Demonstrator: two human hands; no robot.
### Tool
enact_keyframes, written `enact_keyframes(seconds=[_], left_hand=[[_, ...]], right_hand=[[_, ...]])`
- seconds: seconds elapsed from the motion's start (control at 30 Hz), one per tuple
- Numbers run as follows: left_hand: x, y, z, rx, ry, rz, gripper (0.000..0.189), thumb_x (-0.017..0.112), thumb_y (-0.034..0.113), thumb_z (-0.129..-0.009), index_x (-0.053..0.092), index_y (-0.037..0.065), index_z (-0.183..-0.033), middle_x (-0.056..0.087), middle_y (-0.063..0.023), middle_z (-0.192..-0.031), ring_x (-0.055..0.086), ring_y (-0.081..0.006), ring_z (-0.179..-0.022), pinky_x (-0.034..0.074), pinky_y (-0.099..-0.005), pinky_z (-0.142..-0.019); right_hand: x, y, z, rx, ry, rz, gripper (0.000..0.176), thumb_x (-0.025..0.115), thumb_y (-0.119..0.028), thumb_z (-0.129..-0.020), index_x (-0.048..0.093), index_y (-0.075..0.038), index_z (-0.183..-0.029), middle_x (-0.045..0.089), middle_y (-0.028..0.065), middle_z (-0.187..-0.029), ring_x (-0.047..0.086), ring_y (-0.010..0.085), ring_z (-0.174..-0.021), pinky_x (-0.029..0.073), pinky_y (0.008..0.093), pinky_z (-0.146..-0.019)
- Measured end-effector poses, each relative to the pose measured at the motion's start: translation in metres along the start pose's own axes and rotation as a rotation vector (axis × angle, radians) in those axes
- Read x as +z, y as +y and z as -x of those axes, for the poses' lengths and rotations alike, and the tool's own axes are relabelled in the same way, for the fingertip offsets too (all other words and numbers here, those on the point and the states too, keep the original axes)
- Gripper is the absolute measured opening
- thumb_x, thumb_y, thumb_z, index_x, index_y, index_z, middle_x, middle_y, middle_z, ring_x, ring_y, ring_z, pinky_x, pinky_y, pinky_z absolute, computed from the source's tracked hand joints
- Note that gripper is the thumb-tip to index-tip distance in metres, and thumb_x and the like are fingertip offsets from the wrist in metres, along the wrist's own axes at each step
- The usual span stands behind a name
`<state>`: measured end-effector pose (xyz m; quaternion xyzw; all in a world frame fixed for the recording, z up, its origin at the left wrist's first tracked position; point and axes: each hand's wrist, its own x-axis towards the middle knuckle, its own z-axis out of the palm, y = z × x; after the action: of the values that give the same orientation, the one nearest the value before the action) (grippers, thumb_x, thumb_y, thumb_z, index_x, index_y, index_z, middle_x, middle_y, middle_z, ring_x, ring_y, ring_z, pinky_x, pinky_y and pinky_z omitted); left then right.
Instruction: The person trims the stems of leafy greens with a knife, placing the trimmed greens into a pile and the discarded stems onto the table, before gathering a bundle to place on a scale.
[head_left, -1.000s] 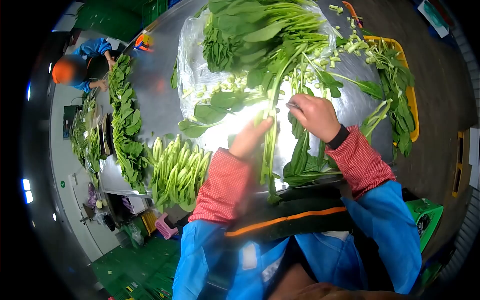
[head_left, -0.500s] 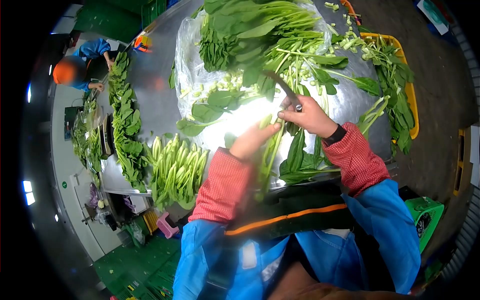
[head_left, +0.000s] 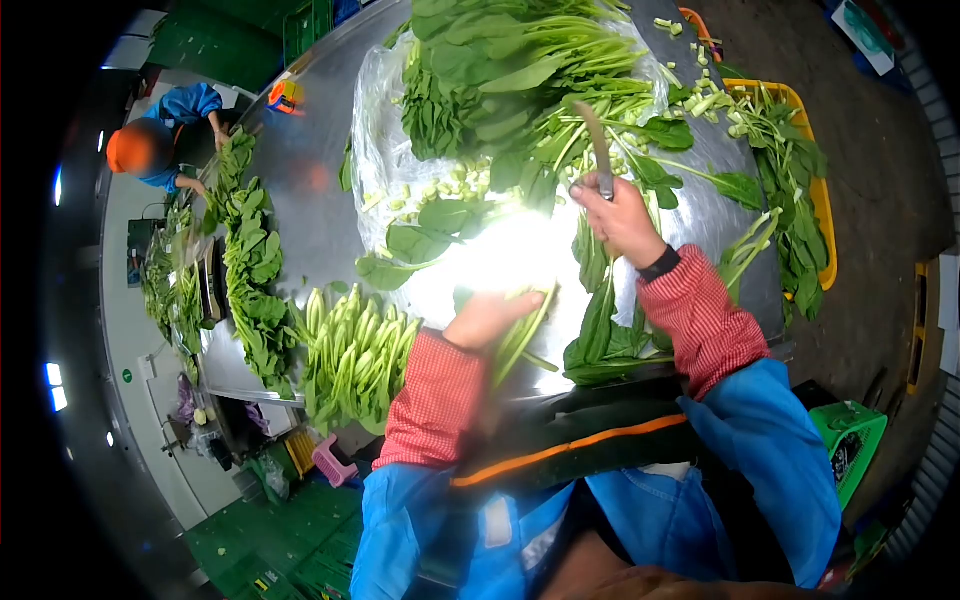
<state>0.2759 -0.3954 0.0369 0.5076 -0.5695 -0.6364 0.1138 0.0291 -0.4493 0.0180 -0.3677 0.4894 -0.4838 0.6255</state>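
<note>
My left hand (head_left: 490, 318) is closed around a stalk of leafy greens (head_left: 522, 340), close above the table's near side. Farther up and to the right, my right hand (head_left: 622, 222) grips a knife with a curved blade (head_left: 597, 135), the tip pointing away from me. Loose leafy stems (head_left: 600, 325) lie on the metal table below that hand. A large heap of leafy greens (head_left: 480, 75) rests on clear plastic (head_left: 375, 110) beyond both hands. Cut stem pieces (head_left: 465, 180) are scattered in front of the heap. Glare whitens the tabletop between my hands.
Trimmed bunches (head_left: 355, 340) line the near left edge, and a row of greens (head_left: 250, 260) runs along the far left. Another person (head_left: 165, 140) handles greens there. A yellow crate (head_left: 822, 215) overflows with leaves at right. An orange tape dispenser (head_left: 286, 97) sits on the table (head_left: 310, 220).
My hands have moved apart. The right hand with the knife has risen slightly away from the stalk, while the left has drawn down and toward me, still holding it.
</note>
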Motion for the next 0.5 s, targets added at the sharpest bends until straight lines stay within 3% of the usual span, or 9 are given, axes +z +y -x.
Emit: enact_keyframes(seconds=[0.03, 0.1, 0.13, 0.23, 0.27, 0.33, 0.47, 0.5], left_hand=[[-0.001, 0.006, 0.004, -0.022, -0.002, 0.113, 0.025, 0.061, 0.017, -0.092, 0.061, 0.003, -0.113, 0.063, 0.0010, -0.099, 0.056, -0.0076, -0.089, 0.045, -0.0253, -0.081], [-0.003, 0.026, 0.012, -0.063, -0.010, 0.333, 0.027, 0.060, 0.016, -0.092, 0.060, 0.002, -0.115, 0.063, -0.0004, -0.101, 0.057, -0.0086, -0.090, 0.046, -0.0260, -0.082], [-0.001, 0.028, 0.012, -0.002, -0.032, 0.436, 0.032, 0.059, 0.014, -0.091, 0.055, 0.001, -0.120, 0.063, -0.0026, -0.101, 0.059, -0.0119, -0.090, 0.047, -0.0275, -0.081], [-0.001, 0.031, 0.011, 0.074, -0.056, 0.458, 0.034, 0.054, 0.027, -0.094, 0.062, 0.000, -0.114, 0.065, -0.0077, -0.106, 0.060, -0.0181, -0.098, 0.045, -0.0332, -0.090], [0.002, 0.031, 0.011, 0.003, 0.028, 0.545, 0.033, 0.055, 0.027, -0.094, 0.062, 0.000, -0.111, 0.065, -0.0082, -0.098, 0.060, -0.0177, -0.090, 0.046, -0.0323, -0.085], [-0.004, 0.023, 0.008, 0.063, 0.007, 0.512, 0.028, 0.057, 0.025, -0.092, 0.062, 0.000, -0.105, 0.064, -0.0075, -0.092, 0.060, -0.0163, -0.083, 0.047, -0.0308, -0.079], [-0.009, 0.018, 0.009, 0.053, 0.164, 0.675, 0.020, 0.064, 0.016, -0.087, 0.052, 0.007, -0.099, 0.056, 0.0000, -0.080, 0.055, -0.0115, -0.069, 0.046, -0.0261, -0.064], [-0.013, 0.015, 0.007, 0.053, 0.216, 0.572, 0.019, 0.065, 0.016, -0.086, 0.053, 0.007, -0.098, 0.056, -0.0001, -0.079, 0.054, -0.0111, -0.068, 0.046, -0.0259, -0.062]], right_hand=[[-0.003, 0.002, -0.013, -0.240, 0.090, 0.376, 0.034, 0.068, -0.029, -0.084, 0.063, 0.001, -0.100, 0.065, 0.0067, -0.076, 0.062, 0.0169, -0.065, 0.050, 0.0307, -0.061], [-0.017, 0.021, -0.048, -0.340, 0.185, 0.704, 0.045, 0.068, -0.034, -0.083, 0.061, 0.003, -0.105, 0.068, 0.0170, -0.085, 0.066, 0.0283, -0.075, 0.051, 0.0364, -0.071], [-0.018, 0.012, -0.059, -0.209, 0.185, 0.796, 0.047, 0.068, -0.039, -0.081, 0.063, 0.003, -0.102, 0.067, 0.0219, -0.088, 0.066, 0.0335, -0.079, 0.051, 0.0377, -0.072], [-0.023, 0.023, -0.114, -0.009, 0.216, 0.830, 0.055, 0.065, -0.048, -0.082, 0.064, 0.005, -0.093, 0.066, 0.0219, -0.080, 0.064, 0.0346, -0.074, 0.049, 0.0413, -0.069], [-0.021, 0.022, -0.125, 0.048, 0.241, 0.858, 0.055, 0.064, -0.049, -0.082, 0.065, 0.005, -0.093, 0.066, 0.0225, -0.081, 0.065, 0.0352, -0.076, 0.050, 0.0422, -0.070], [-0.009, 0.015, -0.136, 0.136, 0.309, 0.879, 0.050, 0.065, -0.044, -0.080, 0.066, 0.004, -0.093, 0.067, 0.0237, -0.086, 0.066, 0.0368, -0.081, 0.050, 0.0439, -0.073], [-0.001, 0.030, -0.137, 0.022, 0.454, 0.762, 0.035, 0.065, -0.031, -0.075, 0.061, 0.002, -0.087, 0.064, 0.0218, -0.080, 0.063, 0.0374, -0.076, 0.049, 0.0435, -0.071], [0.000, 0.028, -0.128, -0.034, 0.453, 0.694, 0.034, 0.066, -0.030, -0.074, 0.059, 0.001, -0.086, 0.063, 0.0205, -0.077, 0.062, 0.0362, -0.073, 0.048, 0.0428, -0.068]])
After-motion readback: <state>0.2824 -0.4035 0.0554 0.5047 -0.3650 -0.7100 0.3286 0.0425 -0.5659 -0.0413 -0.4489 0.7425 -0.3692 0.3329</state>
